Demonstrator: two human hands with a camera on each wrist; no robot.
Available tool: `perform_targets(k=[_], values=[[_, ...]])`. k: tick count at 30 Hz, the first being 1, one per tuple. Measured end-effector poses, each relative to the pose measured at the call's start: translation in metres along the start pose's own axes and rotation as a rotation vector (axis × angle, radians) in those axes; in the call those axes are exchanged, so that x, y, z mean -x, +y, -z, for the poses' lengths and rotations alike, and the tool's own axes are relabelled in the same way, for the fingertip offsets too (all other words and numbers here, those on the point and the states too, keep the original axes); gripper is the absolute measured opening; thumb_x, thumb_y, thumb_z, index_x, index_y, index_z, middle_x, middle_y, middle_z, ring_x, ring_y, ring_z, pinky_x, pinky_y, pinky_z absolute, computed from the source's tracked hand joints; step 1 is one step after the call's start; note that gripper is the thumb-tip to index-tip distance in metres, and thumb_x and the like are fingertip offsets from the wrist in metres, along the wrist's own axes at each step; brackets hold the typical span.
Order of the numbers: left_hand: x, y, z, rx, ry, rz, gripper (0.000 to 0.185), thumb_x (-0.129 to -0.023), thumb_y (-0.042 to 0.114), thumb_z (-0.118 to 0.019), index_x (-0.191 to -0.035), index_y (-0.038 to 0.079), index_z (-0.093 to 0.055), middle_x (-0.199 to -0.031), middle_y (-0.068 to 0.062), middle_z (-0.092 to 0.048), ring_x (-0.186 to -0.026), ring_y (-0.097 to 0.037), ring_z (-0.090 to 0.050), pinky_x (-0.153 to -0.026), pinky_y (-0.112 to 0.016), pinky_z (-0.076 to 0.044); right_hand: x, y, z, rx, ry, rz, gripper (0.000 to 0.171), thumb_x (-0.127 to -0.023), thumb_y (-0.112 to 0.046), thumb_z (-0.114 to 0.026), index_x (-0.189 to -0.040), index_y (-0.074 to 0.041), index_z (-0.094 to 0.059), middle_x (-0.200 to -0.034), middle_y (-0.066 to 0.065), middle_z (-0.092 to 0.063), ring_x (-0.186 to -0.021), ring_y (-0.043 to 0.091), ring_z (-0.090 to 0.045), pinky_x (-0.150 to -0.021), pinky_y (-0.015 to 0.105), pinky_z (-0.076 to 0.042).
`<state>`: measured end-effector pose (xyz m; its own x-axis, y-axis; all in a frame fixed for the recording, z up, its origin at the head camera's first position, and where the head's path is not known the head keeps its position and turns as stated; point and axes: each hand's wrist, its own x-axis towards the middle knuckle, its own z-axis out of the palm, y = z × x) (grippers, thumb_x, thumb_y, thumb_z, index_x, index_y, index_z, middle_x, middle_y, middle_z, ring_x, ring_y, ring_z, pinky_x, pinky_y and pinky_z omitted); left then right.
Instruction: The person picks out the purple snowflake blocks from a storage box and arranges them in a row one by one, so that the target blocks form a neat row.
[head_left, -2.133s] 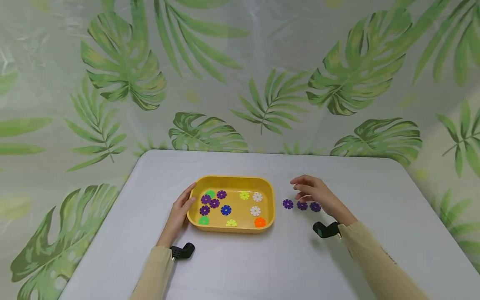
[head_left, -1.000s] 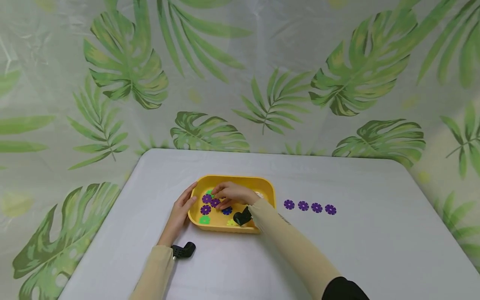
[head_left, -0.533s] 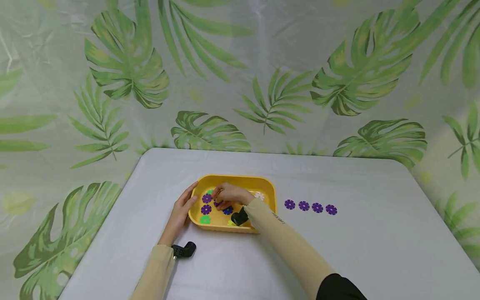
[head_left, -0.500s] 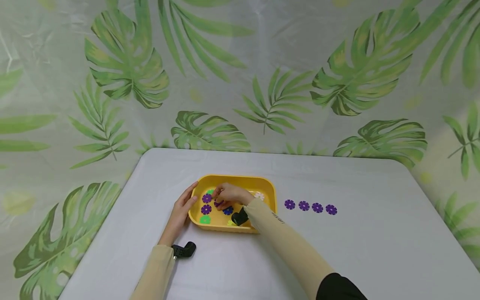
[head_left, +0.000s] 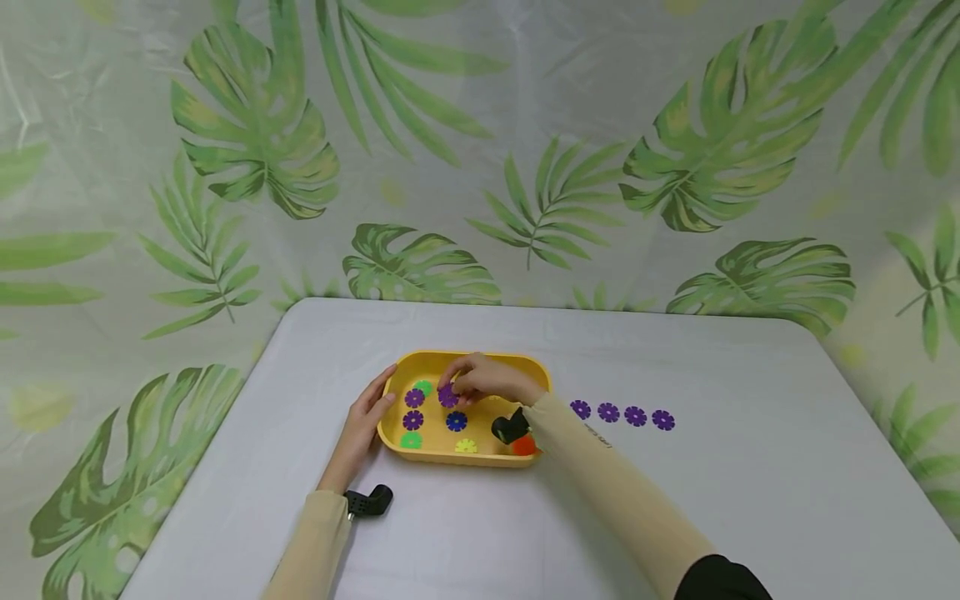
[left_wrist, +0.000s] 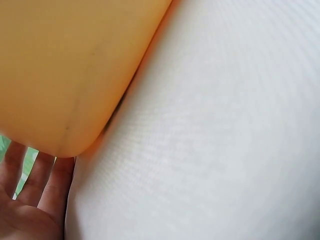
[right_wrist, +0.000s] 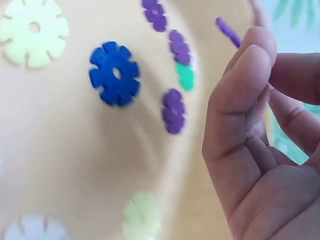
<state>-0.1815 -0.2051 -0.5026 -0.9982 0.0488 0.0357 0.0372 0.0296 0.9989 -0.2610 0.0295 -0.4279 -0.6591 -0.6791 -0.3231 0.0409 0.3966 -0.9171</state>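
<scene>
Disc (head_left: 447,396), purple and notched, pinched in right hand (head_left: 491,380); left hand (head_left: 364,414) gripping yellow tray (head_left: 438,458) by one end

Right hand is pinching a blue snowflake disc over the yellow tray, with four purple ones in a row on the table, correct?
Only the colour is wrong: the head view shows the right hand pinching a purple snowflake disc, not blue, over the yellow tray, with four purple discs in a row on the table.

Indoor workspace: table (head_left: 457,533), leaf-print backdrop (head_left: 427,187)
</scene>
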Motion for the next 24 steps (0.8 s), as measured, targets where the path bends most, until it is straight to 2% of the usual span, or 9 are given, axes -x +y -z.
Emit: perform_targets(k=[4, 9, 13, 18, 24], values=[[0.001, 0.000, 0.001, 0.001, -0.004, -0.009, 0.046, -0.102, 0.021, -0.047, -0.148, 0.018, -0.039, -0.153, 0.002, -0.029, -0.141, -0.011, -0.021, -0.111, -0.024, -0.022, 0.023, 0.000, 0.020, -0.013, 0.008, 0.044, 0.027, -0.095, -0.004, -0.050, -0.117, 0.009, -0.059, -0.087, 0.009, -0.063, -0.070, 0.021, -0.057, -0.075, 0.040, -0.055], [0.001, 0.000, 0.001, -0.002, -0.003, -0.004, 0.046, -0.102, 0.020, -0.047, -0.148, 0.019, -0.038, -0.154, 0.002, -0.029, -0.141, -0.011, -0.021, -0.112, -0.026, -0.021, 0.057, 0.010, 0.050, -0.021, 0.081, 0.048, 0.026, -0.096, -0.007, -0.051, -0.117, 0.006, -0.058, -0.089, 0.010, -0.062, -0.070, 0.020, -0.054, -0.069, 0.033, -0.053], [0.001, -0.001, -0.001, -0.005, -0.006, 0.000, 0.046, -0.102, 0.020, -0.047, -0.148, 0.019, -0.039, -0.154, 0.002, -0.029, -0.141, -0.011, -0.020, -0.113, -0.029, -0.020, 0.086, 0.031, 0.077, -0.031, 0.145, 0.032, 0.025, -0.097, -0.009, -0.051, -0.117, 0.005, -0.057, -0.094, 0.011, -0.063, -0.073, 0.021, -0.054, -0.070, 0.031, -0.053], [0.001, 0.000, -0.001, -0.011, -0.001, 0.012, 0.046, -0.102, 0.022, -0.047, -0.147, 0.021, -0.039, -0.153, 0.003, -0.029, -0.141, -0.011, -0.021, -0.113, -0.029, -0.020, 0.126, 0.066, 0.108, -0.035, 0.214, 0.007, 0.028, -0.099, -0.014, -0.049, -0.118, 0.006, -0.053, -0.094, 0.011, -0.057, -0.075, 0.019, -0.054, -0.076, 0.035, -0.054], [0.005, 0.011, -0.002, 0.001, -0.014, 0.030, 0.047, -0.103, 0.019, -0.046, -0.149, 0.017, -0.036, -0.155, -0.001, -0.026, -0.142, -0.015, -0.019, -0.113, -0.029, -0.020, 0.177, 0.111, 0.135, -0.086, 0.293, -0.028, 0.035, -0.101, -0.016, -0.047, -0.124, 0.010, -0.046, -0.088, 0.010, -0.052, -0.074, 0.017, -0.052, -0.068, 0.031, -0.049]])
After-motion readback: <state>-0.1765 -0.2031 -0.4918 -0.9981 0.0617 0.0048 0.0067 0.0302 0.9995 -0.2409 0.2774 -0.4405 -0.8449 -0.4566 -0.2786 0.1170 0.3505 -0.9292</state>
